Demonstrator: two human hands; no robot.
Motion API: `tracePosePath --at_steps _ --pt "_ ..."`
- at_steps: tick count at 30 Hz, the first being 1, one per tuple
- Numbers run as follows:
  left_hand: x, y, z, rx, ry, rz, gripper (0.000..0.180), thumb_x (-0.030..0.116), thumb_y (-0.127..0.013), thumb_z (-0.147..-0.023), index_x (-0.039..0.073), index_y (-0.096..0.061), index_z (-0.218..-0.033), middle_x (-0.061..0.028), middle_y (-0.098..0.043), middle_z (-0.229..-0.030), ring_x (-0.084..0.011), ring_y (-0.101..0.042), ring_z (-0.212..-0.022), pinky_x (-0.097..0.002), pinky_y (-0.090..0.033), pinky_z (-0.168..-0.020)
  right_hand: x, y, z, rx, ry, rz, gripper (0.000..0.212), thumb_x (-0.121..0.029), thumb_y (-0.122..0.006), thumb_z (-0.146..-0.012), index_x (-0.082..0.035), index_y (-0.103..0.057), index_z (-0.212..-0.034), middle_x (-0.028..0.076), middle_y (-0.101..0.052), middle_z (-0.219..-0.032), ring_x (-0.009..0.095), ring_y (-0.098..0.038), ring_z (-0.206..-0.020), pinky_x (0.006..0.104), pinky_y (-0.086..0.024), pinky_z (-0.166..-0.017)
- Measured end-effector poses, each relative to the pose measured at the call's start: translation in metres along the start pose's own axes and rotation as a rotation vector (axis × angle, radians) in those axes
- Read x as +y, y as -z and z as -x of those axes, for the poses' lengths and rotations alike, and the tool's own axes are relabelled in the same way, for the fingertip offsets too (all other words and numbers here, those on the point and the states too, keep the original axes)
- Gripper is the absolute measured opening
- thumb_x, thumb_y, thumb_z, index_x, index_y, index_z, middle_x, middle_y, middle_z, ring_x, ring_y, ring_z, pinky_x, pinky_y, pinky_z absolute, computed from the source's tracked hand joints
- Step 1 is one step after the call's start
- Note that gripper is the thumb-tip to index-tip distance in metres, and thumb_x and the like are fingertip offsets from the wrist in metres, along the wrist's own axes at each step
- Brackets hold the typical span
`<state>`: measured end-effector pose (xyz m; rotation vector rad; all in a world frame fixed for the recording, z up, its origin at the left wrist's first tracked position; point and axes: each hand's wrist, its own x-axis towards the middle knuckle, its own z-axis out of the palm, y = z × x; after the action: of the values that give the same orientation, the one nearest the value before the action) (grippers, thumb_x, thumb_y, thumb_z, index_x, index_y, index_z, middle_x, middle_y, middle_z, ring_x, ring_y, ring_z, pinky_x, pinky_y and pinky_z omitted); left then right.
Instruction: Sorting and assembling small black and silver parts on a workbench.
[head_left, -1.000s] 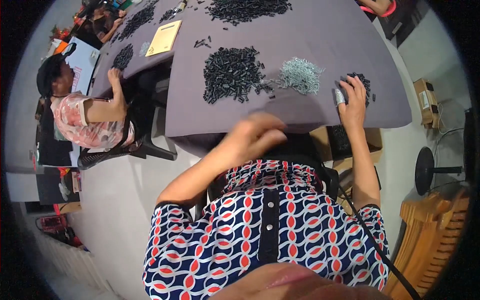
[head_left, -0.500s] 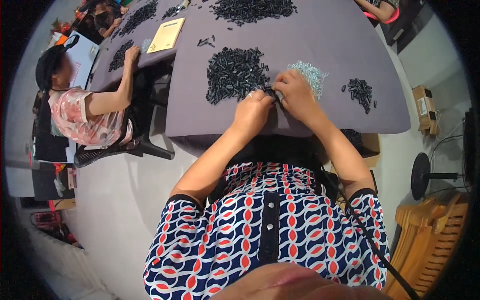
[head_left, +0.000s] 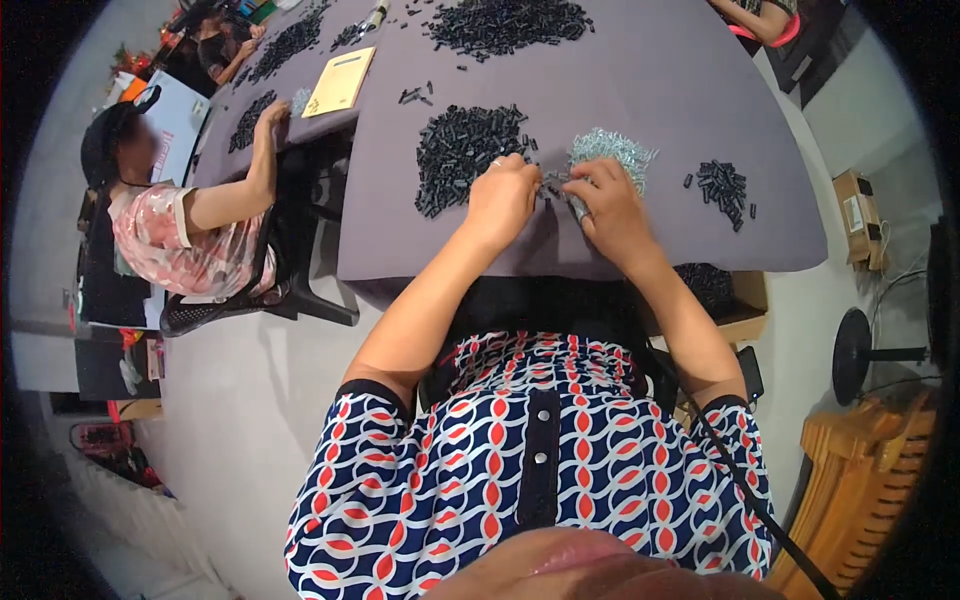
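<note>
My left hand (head_left: 503, 200) is at the right edge of a large pile of small black cylindrical pieces (head_left: 455, 160). Its fingers are pinched together, and whatever they grip is hidden. Just to the right, my right hand (head_left: 614, 215) has its fingers curled, with a greyish bit showing under the thumb, too small to name. It lies against the near side of a heap of small shiny silver pieces, like screws or pins (head_left: 608, 148). A few loose black pieces (head_left: 549, 187) lie between the two hands.
A smaller black pile (head_left: 722, 190) lies to the right on the grey-covered table (head_left: 650, 60). Another big pile (head_left: 510, 25) is at the far side. A yellow booklet (head_left: 340, 80) lies left, by a seated co-worker (head_left: 190, 220). A box (head_left: 745, 300) stands under the table edge.
My hands were together at the pile's right edge; now they are apart. The left has moved slightly up and left, the right a little right and nearer me. The view has shifted slightly.
</note>
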<state>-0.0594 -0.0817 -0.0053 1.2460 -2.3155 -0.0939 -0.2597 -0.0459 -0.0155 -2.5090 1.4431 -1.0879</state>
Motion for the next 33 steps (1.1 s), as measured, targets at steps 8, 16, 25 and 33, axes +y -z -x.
tracePosePath --at_steps 8,16,25,33 --pt "-0.004 -0.003 -0.013 -0.065 -0.036 -0.056 0.010 0.014 -0.067 -0.082 0.006 -0.068 -0.089 -0.0121 -0.061 -0.085 -0.0330 -0.063 -0.087 -0.0445 -0.052 -0.074 0.007 0.007 0.010 0.048 -0.039 0.006 0.039 0.004 -0.066 -0.062 -0.008 -0.067 -0.099 0.007 -0.059 -0.113 0.031 -0.051 -0.117 0.0443 -0.043 -0.100" --pt "-0.011 0.001 -0.012 -0.159 0.092 0.066 0.011 0.015 -0.065 -0.083 0.007 -0.068 -0.090 -0.0140 -0.064 -0.089 -0.0362 -0.063 -0.088 -0.0456 -0.051 -0.076 0.001 -0.006 -0.018 0.023 -0.028 0.001 0.026 0.000 -0.068 -0.066 -0.007 -0.069 -0.091 0.007 -0.060 -0.106 0.030 -0.053 -0.109 0.0440 -0.045 -0.094" --pt "-0.022 0.026 0.009 0.052 0.182 0.171 0.010 0.014 -0.060 -0.088 0.007 -0.067 -0.090 -0.0139 -0.063 -0.091 -0.0359 -0.063 -0.089 -0.0450 -0.050 -0.075 -0.008 -0.024 -0.038 -0.185 -0.012 0.213 0.017 -0.006 -0.069 -0.066 -0.007 -0.067 -0.083 0.009 -0.059 -0.095 0.031 -0.055 -0.102 0.0421 -0.047 -0.086" --pt "-0.027 0.041 0.062 0.089 0.291 0.200 0.005 0.012 -0.067 -0.085 0.007 -0.065 -0.085 -0.0114 -0.061 -0.083 -0.0338 -0.062 -0.081 -0.0425 -0.050 -0.069 -0.007 0.003 0.001 -0.027 -0.151 -0.235 0.027 0.003 -0.063 -0.067 -0.002 -0.058 -0.093 0.013 -0.061 -0.089 0.031 -0.061 -0.083 0.0395 -0.050 -0.074"
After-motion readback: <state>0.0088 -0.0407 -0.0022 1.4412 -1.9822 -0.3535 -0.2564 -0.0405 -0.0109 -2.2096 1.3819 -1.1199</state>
